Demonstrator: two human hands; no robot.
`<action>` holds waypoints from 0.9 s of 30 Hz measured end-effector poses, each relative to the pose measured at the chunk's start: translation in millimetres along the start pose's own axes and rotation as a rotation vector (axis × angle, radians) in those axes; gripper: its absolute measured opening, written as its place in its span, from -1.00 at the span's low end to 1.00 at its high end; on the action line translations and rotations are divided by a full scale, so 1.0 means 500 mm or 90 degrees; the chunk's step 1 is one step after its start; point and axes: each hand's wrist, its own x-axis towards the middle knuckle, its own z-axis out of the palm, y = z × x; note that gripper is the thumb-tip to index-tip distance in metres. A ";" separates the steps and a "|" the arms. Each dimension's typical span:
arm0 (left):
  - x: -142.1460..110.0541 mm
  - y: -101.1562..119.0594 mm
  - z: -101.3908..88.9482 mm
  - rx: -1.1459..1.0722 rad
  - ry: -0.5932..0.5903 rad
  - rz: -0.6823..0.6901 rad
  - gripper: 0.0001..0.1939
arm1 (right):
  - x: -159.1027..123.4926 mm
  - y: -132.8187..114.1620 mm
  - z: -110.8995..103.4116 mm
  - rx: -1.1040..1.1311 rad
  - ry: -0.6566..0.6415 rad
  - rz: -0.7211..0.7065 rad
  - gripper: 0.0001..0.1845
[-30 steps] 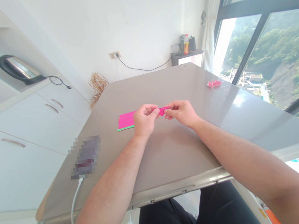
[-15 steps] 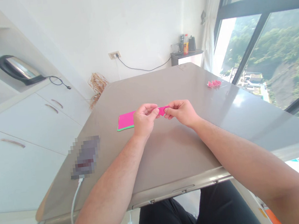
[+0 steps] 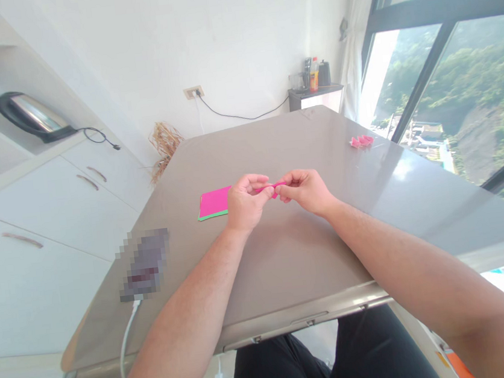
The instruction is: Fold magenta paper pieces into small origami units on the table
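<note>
Between my two hands is a small folded piece of pink paper (image 3: 274,195), mostly covered by the fingers. My left hand (image 3: 246,200) pinches its left side between thumb and fingers. On the right side, my right hand (image 3: 305,190) grips it the same way, and the two thumb tips nearly meet. Just left of my left hand lies a stack of coloured paper (image 3: 214,202), bright pink on top with a green edge showing beneath. My left hand hides the stack's right end from view.
Small crumpled-looking pink paper pieces (image 3: 361,141) lie on the grey table (image 3: 252,152) near the window. A blurred-out dark phone-like object (image 3: 145,265) with a white cable (image 3: 125,337) is at the left edge. A kettle (image 3: 34,116) stands on the left shelf.
My left thumb has moved right, closer to the right thumb. Less of the folded pink paper shows between the hands now. The paper stack stays where it was.
</note>
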 end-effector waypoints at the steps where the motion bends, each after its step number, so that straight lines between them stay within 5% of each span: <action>1: 0.000 0.001 0.000 -0.003 -0.003 0.000 -0.70 | 0.000 0.001 0.000 -0.004 0.004 -0.002 -0.83; 27: 0.005 -0.006 0.002 -0.011 -0.041 -0.055 -0.86 | 0.000 0.003 -0.001 -0.022 0.014 -0.009 -0.78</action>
